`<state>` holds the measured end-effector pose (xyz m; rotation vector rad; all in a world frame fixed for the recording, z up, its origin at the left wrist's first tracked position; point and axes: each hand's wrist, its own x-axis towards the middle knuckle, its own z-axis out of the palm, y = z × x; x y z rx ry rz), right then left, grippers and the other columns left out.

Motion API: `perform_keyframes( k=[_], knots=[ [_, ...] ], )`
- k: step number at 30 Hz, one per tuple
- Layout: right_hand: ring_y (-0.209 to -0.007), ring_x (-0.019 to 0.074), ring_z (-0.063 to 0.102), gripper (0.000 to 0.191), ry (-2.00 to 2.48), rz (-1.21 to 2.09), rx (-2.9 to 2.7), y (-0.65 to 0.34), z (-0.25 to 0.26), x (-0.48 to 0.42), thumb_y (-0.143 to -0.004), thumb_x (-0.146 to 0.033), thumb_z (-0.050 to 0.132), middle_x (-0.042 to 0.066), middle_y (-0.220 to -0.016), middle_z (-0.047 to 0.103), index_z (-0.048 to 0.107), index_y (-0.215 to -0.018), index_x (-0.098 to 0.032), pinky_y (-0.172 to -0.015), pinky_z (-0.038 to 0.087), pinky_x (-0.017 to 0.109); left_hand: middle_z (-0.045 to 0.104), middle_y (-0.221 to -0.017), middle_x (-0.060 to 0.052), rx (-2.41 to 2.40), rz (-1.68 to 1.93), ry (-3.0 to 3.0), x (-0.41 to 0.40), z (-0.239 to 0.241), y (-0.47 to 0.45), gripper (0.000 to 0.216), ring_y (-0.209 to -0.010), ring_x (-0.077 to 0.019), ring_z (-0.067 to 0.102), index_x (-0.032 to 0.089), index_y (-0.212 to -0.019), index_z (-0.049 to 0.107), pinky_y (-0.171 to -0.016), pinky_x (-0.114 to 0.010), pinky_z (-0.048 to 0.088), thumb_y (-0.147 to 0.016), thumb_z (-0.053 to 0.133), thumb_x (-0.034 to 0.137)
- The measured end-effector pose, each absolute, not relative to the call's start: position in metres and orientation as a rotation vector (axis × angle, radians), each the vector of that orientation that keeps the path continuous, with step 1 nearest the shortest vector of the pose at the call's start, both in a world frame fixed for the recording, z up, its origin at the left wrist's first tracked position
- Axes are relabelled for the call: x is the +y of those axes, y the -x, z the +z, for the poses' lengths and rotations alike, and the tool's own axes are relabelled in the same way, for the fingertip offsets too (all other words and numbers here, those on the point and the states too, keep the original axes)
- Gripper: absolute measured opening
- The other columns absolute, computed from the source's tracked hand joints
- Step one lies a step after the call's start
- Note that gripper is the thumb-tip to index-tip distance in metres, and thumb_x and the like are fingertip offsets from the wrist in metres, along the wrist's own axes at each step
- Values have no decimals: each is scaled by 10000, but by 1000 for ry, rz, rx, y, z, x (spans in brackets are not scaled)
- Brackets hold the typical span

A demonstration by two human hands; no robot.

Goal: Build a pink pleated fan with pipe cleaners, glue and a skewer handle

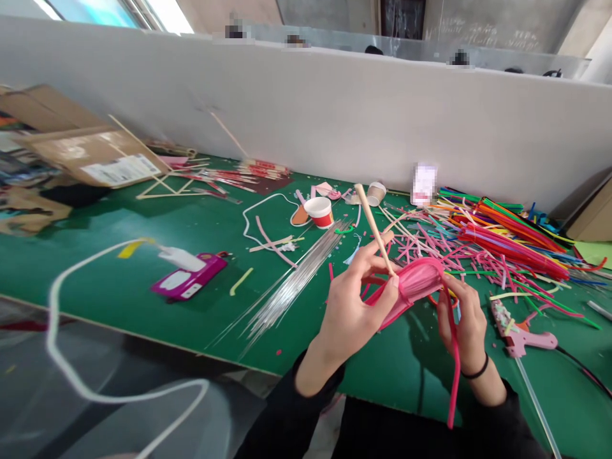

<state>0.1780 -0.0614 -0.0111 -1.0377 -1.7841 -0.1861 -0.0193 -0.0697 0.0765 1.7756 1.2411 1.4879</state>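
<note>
My left hand [351, 306] is closed around a thin wooden stick [370, 220], which slants up to the left, and around one end of a pink pipe-cleaner bundle [421, 279]. The bundle is folded into a long, flattened loop above the green table. At its far right end, the fingers of my right hand [466, 319] pinch a pink pipe cleaner [455, 376], whose loose tail hangs down past the table's front edge. Part of the bundle is hidden behind my left fingers.
On the right lie a pink glue gun [521, 335] with a cord and many coloured pipe cleaners [516, 248]. Metal wires [296, 274], a paper cup [319, 210] and a purple device [189, 277] are further left. Behind the green table [191, 338] rises a white partition [306, 115].
</note>
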Motion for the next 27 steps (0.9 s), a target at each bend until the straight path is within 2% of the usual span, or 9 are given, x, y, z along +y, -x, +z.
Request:
perform_keyframes(
  k=[11, 17, 22, 27],
  knots=[
    [-1042, 230, 658, 470, 1032, -171, -1776, -175, -10, -63, -889, -51, 539, 102, -1150, 690, 513, -1326, -222, -888, 547, 424, 744, -866, 0, 1262, 1376, -1779, -66, 87, 26, 539, -833, -156, 724, 217, -1368, 517, -791, -245, 599, -847, 658, 218],
    [-1031, 221, 660, 458, 1020, -170, -1774, -173, -7, -64, -888, -44, 536, 101, -1142, 695, 518, -1314, -213, -879, 544, 406, 763, -926, -38, 1268, 1338, -1729, -67, 90, 30, 504, -856, -176, 737, 194, -1359, 515, -824, -280, 608, -885, 640, 310],
    [-1014, 228, 667, 459, 1030, -164, -1772, -173, -7, -64, -890, -49, 528, 104, -1140, 696, 522, -1319, -213, -861, 545, 408, 752, -1047, -61, 1291, 1356, -1642, -69, 82, 28, 567, -964, -212, 733, 213, -1341, 531, -806, -294, 624, -821, 723, 337],
    [-1004, 234, 672, 459, 1015, -142, -1772, -171, -5, -64, -900, -56, 508, 104, -1127, 699, 513, -1326, -226, -848, 543, 427, 757, -983, -57, 1353, 1387, -1588, -68, 82, 25, 482, -924, -224, 743, 199, -1253, 597, -783, -306, 625, -818, 723, 365]
  ],
)
